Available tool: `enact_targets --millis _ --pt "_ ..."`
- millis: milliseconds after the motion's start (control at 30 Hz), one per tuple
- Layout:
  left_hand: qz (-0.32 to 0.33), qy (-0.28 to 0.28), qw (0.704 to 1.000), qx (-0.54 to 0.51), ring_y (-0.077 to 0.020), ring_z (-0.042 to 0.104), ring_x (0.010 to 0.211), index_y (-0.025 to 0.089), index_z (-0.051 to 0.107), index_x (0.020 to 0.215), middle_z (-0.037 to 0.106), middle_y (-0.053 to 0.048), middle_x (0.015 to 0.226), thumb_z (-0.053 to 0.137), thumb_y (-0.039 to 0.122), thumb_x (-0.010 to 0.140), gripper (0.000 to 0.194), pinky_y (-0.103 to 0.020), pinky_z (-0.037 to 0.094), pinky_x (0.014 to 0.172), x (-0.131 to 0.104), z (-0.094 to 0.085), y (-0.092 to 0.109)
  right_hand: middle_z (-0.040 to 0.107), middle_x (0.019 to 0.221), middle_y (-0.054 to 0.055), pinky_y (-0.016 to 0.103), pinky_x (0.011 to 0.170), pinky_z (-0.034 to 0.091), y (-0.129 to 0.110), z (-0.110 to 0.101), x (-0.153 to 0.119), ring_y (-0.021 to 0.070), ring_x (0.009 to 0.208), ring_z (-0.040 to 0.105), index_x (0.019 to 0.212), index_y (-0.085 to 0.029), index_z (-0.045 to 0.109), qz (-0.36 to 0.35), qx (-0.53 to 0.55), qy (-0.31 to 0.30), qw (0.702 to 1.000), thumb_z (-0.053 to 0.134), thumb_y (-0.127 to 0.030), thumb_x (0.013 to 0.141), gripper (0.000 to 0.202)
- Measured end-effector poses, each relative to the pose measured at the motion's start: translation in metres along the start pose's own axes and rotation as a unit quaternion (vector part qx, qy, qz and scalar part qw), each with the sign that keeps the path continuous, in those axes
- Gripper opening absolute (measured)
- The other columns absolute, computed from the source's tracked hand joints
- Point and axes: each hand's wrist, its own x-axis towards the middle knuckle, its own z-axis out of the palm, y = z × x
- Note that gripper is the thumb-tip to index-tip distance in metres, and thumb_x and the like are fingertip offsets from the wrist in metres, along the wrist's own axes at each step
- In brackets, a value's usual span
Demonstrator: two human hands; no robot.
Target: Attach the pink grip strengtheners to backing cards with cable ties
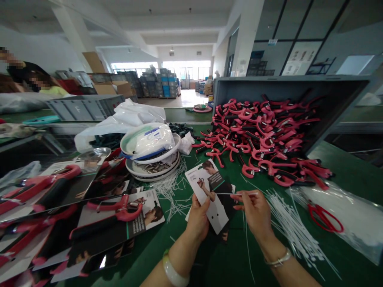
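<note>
My left hand [199, 218] grips a printed card [208, 195] over the green table [149, 255], and my right hand [253, 209] pinches a thin white tie [224, 194] against it. The long ties [299, 231] fan out just right of my right wrist. On my left, mounted cards [119, 223] crowd the tabletop; ahead right, pink grips [263, 131] spill past the edge of the tipped crate [326, 91]. Bare green shows between the mounted cards and my left forearm.

Green tabletop [155, 255] bearing red-handled scissors [324, 218], white ties [299, 229], pink-black grips [263, 139]
</note>
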Motion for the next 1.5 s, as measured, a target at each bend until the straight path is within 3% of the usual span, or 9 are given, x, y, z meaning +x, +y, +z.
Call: enact_targets --millis 300,500,667,800,933,1033,1267,1433,1500 --pt "0.05 0.008 0.998 0.039 -0.0213 0.059 0.106 0.029 0.037 0.125 0.061 -0.005 0.118 0.075 0.035 0.068 0.069 -0.032 0.046 0.089 -0.01 0.008 -0.003 0.064 0.078 0.001 0.025 0.044 0.055 -0.009 0.009 -0.011 0.0209 0.074 0.069 0.079 -0.02 0.047 0.025 0.05 0.01 0.998 0.066 -0.043 0.074 0.031" --pt "0.012 0.011 0.998 0.06 -0.021 0.063 0.096 0.028 0.032 0.127 0.062 -0.007 0.113 0.068 0.043 0.075 0.064 -0.034 0.049 0.082 -0.018 0.008 -0.012 0.066 0.078 0.001 0.023 0.046 0.053 -0.005 0.024 -0.026 0.0212 0.079 0.068 0.072 -0.02 0.049 0.165 0.176 0.033 0.97 0.074 -0.037 0.061 0.032" --pt "-0.017 -0.021 0.997 0.068 -0.0227 0.061 0.1 0.025 0.034 0.13 0.062 -0.01 0.115 0.071 0.036 0.073 0.069 -0.034 0.048 0.085 -0.016 0.006 -0.016 0.063 0.065 0.0 0.018 0.04 0.042 0.0 0.029 -0.034 0.0154 0.065 0.061 0.068 -0.019 0.055 0.221 0.104 0.022 0.97 0.072 -0.037 0.058 0.027" --pt "-0.001 0.009 0.991 0.13 -0.0223 0.063 0.093 0.021 0.041 0.129 0.067 -0.008 0.101 0.082 0.03 0.06 0.081 -0.031 0.047 0.081 -0.016 0.01 -0.01 0.053 0.049 -0.004 0.016 0.035 0.028 0.0 0.026 -0.032 0.009 0.045 0.048 0.061 -0.018 0.055 0.209 -0.004 -0.051 0.977 0.065 -0.04 0.062 0.024" --pt "-0.022 0.005 0.99 0.139 -0.018 0.063 0.072 0.016 0.058 0.104 0.068 -0.004 0.082 0.082 0.034 0.058 0.055 -0.027 0.046 0.067 -0.013 0.01 -0.007 0.046 0.04 -0.006 0.018 0.035 0.024 -0.001 0.02 -0.025 0.0087 0.037 0.044 0.057 -0.019 0.052 0.206 -0.046 -0.12 0.97 0.058 -0.038 0.065 0.022" --pt "-0.031 -0.02 0.989 0.142 -0.017 0.061 0.067 0.014 0.061 0.087 0.067 -0.003 0.075 0.081 0.036 0.058 0.042 -0.027 0.044 0.064 -0.013 0.009 -0.008 0.038 0.032 -0.009 0.019 0.035 0.024 -0.001 0.019 -0.022 0.0082 0.031 0.038 0.055 -0.02 0.051 0.198 -0.057 -0.143 0.968 0.056 -0.04 0.068 0.024" --pt "-0.034 -0.027 0.982 0.185 -0.018 0.06 0.063 0.014 0.063 0.091 0.066 -0.003 0.07 0.078 0.038 0.062 0.041 -0.029 0.044 0.063 -0.008 0.002 -0.001 0.045 0.037 -0.007 0.02 0.036 0.029 -0.004 0.017 -0.01 0.0073 0.031 0.038 0.058 -0.018 0.054 0.19 -0.072 -0.222 0.954 0.06 -0.053 0.067 0.036" --pt "-0.041 -0.093 0.99 0.099 -0.0143 0.056 0.064 0.013 0.059 0.072 0.06 -0.002 0.072 0.078 0.031 0.061 0.028 -0.026 0.044 0.064 -0.003 -0.004 0.022 0.05 0.042 -0.007 0.018 0.039 0.033 -0.013 -0.018 0.032 0.0068 0.036 0.045 0.061 -0.017 0.06 0.077 -0.145 -0.107 0.981 0.062 -0.052 0.068 0.035" --pt "-0.075 -0.137 0.984 0.089 -0.0132 0.054 0.061 0.013 0.058 0.069 0.057 -0.002 0.069 0.078 0.031 0.062 0.028 -0.025 0.043 0.06 -0.003 -0.004 0.03 0.053 0.044 -0.006 0.018 0.039 0.035 -0.015 -0.024 0.042 0.0087 0.039 0.049 0.062 -0.018 0.062 0.076 -0.136 -0.121 0.98 0.068 -0.047 0.063 0.03"
